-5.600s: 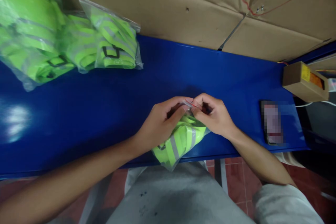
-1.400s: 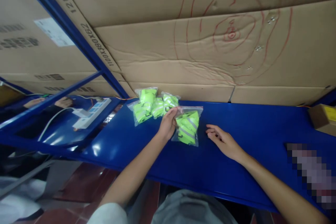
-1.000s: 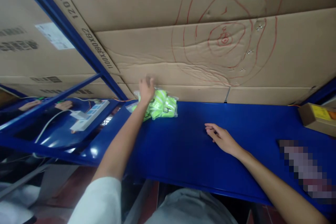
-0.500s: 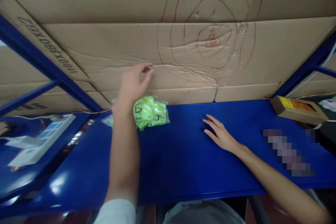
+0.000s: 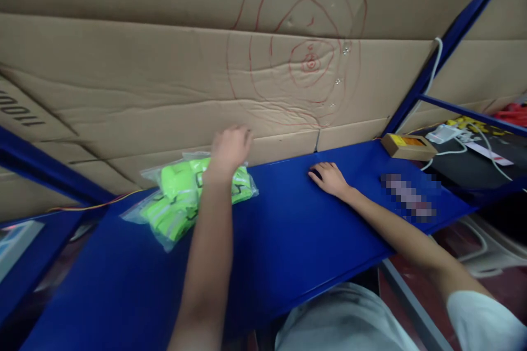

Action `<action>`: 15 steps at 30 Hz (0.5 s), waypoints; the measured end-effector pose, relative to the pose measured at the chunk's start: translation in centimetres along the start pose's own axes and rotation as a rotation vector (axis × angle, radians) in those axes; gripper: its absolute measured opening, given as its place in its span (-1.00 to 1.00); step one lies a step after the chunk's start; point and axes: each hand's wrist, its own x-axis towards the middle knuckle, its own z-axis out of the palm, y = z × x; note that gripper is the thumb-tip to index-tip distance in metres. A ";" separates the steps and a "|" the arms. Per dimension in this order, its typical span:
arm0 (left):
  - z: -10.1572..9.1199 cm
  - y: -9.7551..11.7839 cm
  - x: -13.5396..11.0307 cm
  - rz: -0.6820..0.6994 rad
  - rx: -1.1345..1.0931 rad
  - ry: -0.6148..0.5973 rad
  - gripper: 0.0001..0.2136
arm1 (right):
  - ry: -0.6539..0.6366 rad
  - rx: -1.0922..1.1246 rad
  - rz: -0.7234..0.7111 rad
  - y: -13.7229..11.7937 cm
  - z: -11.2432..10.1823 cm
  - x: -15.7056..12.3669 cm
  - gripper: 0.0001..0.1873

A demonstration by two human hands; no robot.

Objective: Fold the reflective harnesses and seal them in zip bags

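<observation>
My left hand [image 5: 230, 148] hovers over the back of the packages, close to the cardboard wall; its fingers are blurred and partly turned away. Under and beside my left forearm lie clear plastic bags [image 5: 177, 192] holding folded bright green fabric with silvery strips and black marks, like reflective vests. Part of these bags is hidden by my arm. My right hand [image 5: 331, 178] rests on the blue table [image 5: 284, 230], fingers loosely bent and apart, with nothing seen in it.
A cardboard wall [image 5: 164, 77] with red target rings stands along the back. At the right are a brown box [image 5: 407, 147], a pixelated object [image 5: 407, 196] and a white cable [image 5: 436, 66] along the blue frame. A white device [image 5: 18, 244] lies at left.
The view has swung to the right. My left hand has come down from the cardboard towards the bags, and more of the green packages shows. My right hand's fingers are more bent.
</observation>
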 end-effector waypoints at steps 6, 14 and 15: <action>7.4 9.8 -2.3 0.206 -0.004 -0.118 -0.52 | 0.034 -0.007 0.212 -0.5 1.0 4.9 -0.29; 17.2 8.2 -5.2 0.039 -0.034 -0.354 -0.31 | -0.082 0.032 0.288 0.9 2.6 5.1 -0.21; 17.5 7.8 -5.2 0.032 -0.032 -0.373 -0.30 | -0.087 0.038 0.288 1.0 2.7 5.1 -0.21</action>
